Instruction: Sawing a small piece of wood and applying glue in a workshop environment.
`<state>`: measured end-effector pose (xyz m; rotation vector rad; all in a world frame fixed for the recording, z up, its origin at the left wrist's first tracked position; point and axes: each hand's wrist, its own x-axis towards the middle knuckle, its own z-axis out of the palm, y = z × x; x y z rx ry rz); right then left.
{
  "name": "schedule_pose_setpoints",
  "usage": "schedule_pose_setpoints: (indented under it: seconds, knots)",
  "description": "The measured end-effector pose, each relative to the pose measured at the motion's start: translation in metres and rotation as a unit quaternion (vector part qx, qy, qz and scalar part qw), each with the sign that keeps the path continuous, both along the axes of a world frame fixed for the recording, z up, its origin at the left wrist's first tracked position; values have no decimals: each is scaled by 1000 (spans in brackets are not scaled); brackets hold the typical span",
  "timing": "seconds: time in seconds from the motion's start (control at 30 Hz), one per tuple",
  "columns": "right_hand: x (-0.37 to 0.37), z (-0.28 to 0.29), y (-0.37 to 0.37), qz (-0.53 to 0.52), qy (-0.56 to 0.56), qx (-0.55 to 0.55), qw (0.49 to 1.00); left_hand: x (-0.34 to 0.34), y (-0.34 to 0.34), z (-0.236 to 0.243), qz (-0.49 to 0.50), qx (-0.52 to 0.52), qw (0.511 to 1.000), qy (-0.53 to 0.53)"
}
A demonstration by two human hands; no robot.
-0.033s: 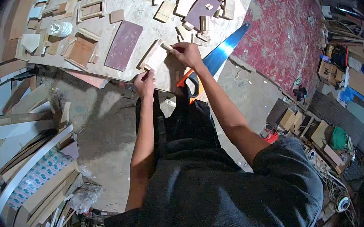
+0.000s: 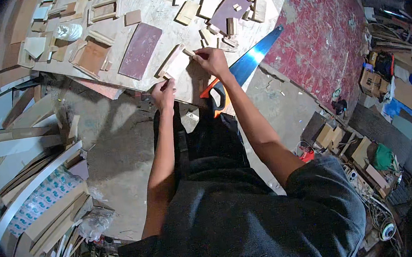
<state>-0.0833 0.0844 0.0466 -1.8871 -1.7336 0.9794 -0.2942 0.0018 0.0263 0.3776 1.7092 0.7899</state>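
Observation:
A pale rectangular wooden piece with narrow strips along its edges (image 2: 172, 64) lies near the workbench's front edge. My right hand (image 2: 212, 61) pinches a short wooden strip at its upper right end. My left hand (image 2: 164, 95) is just below its lower left end, fingers curled; what they hold, if anything, is hidden. Right beside my right hand, a handsaw with a shiny blade (image 2: 254, 58) and orange-black handle (image 2: 221, 109) lies across the bench edge, partly behind my wrist. A maroon board (image 2: 138, 50) lies to the left.
The plywood bench (image 2: 59, 68) holds several offcuts, small open wooden boxes (image 2: 92, 57), a white roll (image 2: 69, 33) and another maroon board (image 2: 228, 8). A red scuffed panel (image 2: 318, 46) is at the right. Stacked boards (image 2: 37, 191) and clutter (image 2: 369, 156) flank the floor around me.

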Motion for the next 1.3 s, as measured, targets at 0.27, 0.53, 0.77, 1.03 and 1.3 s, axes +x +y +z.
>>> schedule_pose_setpoints:
  seconds: [0.27, 0.53, 0.77, 1.03, 1.3]
  knots:
    - [6, -12, 9, 40, 4, 7, 999, 1, 3, -5, 21, 15, 1000, 1]
    - [1, -7, 10, 71, 18, 4, 997, -2, -5, -8, 27, 56, 998, -2]
    - [17, -11, 13, -34, 153, -13, 988, 2, -2, -5, 4, 71, 997, 3]
    - [18, -8, -1, 38, 115, -45, 992, 3, -3, -17, -4, 82, 996, 20]
    - [13, -11, -3, 22, 23, -27, 999, 2, -2, -15, 0, 62, 997, 38]
